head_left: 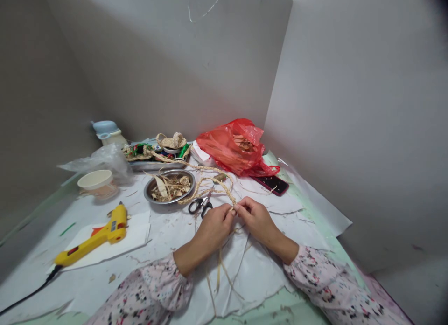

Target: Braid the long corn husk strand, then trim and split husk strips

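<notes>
Braid [228, 193] is being pinched by left hand [215, 226] and right hand [258, 222] fingers. Scraps [170, 187] are being held in a bowl [170, 202], strips [244, 143] in a red bag [222, 150].

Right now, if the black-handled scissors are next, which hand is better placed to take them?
Probably the left: the left hand is close beside the black-handled scissors, while the right hand is farther off. Both pinch the straw braid, so the left would first have to let go.
</notes>
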Demonstrator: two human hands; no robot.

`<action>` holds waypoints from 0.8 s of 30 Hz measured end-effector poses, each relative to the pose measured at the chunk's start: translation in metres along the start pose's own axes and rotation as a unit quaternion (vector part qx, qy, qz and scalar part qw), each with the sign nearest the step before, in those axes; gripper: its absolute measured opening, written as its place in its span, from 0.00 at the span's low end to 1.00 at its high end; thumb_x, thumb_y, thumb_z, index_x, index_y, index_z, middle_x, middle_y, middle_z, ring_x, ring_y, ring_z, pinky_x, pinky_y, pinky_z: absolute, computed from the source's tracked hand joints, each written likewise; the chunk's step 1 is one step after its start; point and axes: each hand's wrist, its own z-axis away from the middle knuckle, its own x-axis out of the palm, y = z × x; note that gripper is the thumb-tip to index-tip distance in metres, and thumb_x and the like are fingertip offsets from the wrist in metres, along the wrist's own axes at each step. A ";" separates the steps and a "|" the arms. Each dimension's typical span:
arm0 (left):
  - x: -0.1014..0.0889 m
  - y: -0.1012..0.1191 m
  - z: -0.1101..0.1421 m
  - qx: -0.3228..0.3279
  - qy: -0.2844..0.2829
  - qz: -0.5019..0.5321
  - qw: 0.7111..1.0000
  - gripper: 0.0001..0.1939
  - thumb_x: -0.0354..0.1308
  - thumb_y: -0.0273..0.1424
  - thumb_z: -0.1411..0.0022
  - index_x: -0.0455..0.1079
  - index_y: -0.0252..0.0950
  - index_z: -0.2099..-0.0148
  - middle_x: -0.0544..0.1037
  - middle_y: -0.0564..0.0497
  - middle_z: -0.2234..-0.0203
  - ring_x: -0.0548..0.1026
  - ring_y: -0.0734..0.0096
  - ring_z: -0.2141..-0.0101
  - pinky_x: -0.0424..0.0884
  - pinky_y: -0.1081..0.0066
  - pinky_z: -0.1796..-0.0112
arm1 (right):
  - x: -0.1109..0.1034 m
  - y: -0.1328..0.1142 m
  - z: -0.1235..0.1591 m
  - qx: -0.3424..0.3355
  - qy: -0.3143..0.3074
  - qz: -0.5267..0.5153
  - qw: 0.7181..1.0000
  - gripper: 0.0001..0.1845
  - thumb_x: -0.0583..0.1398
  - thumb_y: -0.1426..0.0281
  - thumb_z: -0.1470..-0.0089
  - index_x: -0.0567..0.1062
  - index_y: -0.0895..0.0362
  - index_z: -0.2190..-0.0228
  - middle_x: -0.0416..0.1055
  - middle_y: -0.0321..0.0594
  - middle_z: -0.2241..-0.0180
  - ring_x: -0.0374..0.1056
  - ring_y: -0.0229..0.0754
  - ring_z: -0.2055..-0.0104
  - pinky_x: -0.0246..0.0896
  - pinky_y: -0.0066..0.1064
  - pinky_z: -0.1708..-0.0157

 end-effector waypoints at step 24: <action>0.018 0.018 0.019 0.007 -0.037 -0.157 0.987 0.18 0.44 0.33 0.35 0.74 0.35 0.66 0.79 0.41 0.71 0.74 0.60 0.72 0.58 0.68 0.70 | 0.006 -0.003 -0.002 0.147 0.004 -0.301 0.942 0.16 0.60 0.56 0.50 0.67 0.56 0.73 0.69 0.31 0.79 0.44 0.27 0.88 0.38 0.23 0.88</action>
